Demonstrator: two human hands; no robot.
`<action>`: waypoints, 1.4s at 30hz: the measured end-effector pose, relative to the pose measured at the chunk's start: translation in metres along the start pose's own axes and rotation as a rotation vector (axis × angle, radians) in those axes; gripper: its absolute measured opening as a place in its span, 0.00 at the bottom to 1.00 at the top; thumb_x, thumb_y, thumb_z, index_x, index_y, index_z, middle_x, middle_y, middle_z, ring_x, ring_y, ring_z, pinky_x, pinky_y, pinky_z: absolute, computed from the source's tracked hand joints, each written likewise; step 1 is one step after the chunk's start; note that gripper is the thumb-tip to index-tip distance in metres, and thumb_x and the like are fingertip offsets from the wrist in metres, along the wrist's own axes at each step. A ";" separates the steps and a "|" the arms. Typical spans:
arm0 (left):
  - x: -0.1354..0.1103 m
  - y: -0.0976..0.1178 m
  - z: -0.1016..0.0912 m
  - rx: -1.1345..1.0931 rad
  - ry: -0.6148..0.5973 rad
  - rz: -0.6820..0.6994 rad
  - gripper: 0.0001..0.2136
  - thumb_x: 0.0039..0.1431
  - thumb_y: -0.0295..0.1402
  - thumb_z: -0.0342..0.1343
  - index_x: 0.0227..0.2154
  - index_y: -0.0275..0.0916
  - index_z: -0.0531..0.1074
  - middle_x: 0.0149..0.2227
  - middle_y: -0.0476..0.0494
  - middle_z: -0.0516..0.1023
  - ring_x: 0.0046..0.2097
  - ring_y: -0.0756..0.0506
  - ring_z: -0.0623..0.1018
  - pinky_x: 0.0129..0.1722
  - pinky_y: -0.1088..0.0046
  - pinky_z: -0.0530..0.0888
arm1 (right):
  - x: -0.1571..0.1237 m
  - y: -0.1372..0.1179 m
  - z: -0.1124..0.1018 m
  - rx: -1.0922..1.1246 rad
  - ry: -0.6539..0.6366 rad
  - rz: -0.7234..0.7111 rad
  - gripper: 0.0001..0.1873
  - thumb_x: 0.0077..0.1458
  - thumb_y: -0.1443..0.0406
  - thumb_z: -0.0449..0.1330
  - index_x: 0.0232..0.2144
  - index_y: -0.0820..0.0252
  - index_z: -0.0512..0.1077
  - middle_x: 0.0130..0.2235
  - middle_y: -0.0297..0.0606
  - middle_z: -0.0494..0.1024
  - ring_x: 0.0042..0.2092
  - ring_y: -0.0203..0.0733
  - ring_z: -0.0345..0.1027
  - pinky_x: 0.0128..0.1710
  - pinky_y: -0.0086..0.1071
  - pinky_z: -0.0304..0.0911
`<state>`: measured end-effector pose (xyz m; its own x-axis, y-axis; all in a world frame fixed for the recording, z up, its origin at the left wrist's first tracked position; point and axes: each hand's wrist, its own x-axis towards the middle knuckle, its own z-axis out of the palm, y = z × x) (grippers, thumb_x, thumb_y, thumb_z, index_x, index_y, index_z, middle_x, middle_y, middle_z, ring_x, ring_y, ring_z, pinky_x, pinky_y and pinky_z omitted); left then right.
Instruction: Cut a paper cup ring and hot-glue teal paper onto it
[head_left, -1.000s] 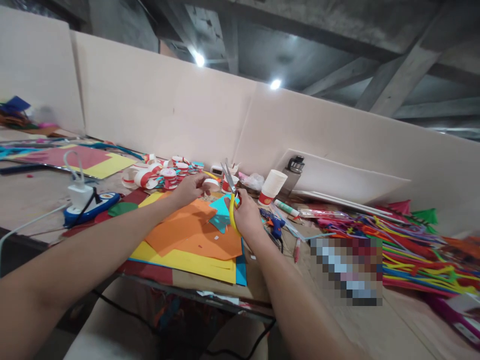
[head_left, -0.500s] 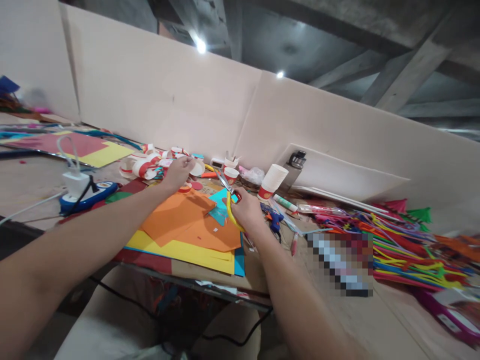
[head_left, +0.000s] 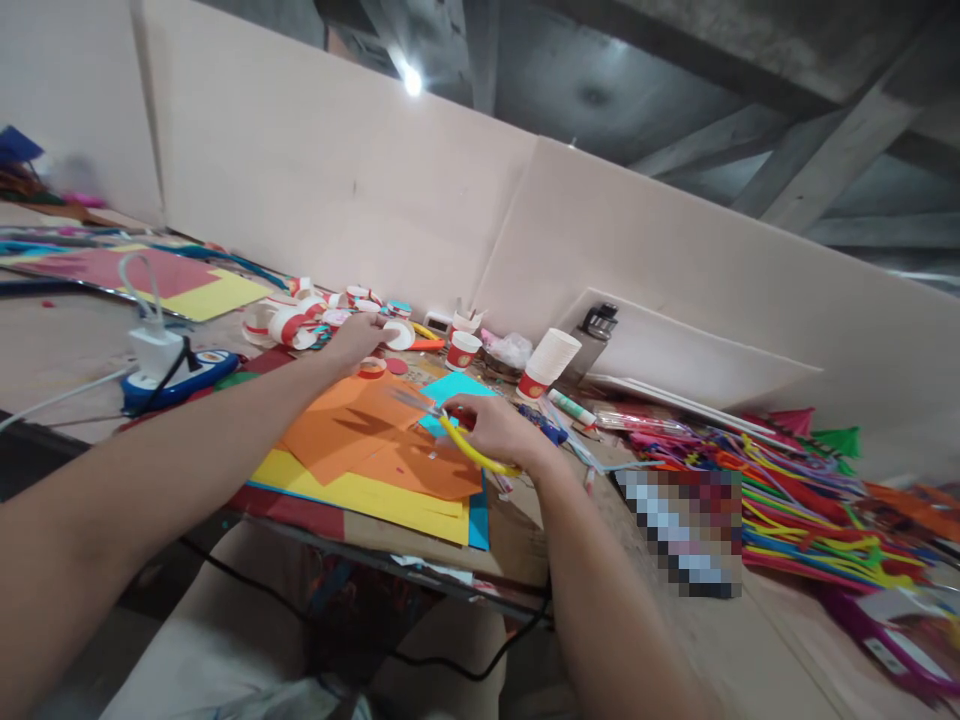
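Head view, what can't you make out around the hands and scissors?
- Scissors: blades motion-blurred, head view; open or closed unclear.
- Right hand grip: fingers cover the handle loops.
- Left hand: white round piece too small to identify.
- Pixelated patch hides items beneath.

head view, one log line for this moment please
left hand: on white cup piece | right hand: holds yellow scissors | under blades: orange paper

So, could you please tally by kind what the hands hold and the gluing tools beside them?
Yellow-handled scissors: 1, right hand
White paper disc: 1, left hand
Blue glue gun: 1
Green-capped glue stick: 1
Total: 4
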<state>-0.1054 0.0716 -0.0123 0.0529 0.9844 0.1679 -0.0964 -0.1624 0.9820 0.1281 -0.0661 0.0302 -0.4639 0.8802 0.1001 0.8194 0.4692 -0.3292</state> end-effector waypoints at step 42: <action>-0.009 -0.002 0.012 -0.152 -0.257 -0.021 0.25 0.39 0.29 0.70 0.45 0.36 0.76 0.43 0.41 0.81 0.42 0.46 0.79 0.39 0.73 0.75 | -0.002 -0.030 0.033 0.886 -0.392 -0.157 0.13 0.57 0.57 0.59 0.36 0.60 0.77 0.33 0.34 0.78 0.32 0.33 0.68 0.34 0.26 0.63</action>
<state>-0.0940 0.0621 -0.0143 0.3044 0.9348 0.1829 -0.2391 -0.1108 0.9646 0.0935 -0.0846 0.0093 -0.7560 0.6515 -0.0632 0.2638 0.2149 -0.9404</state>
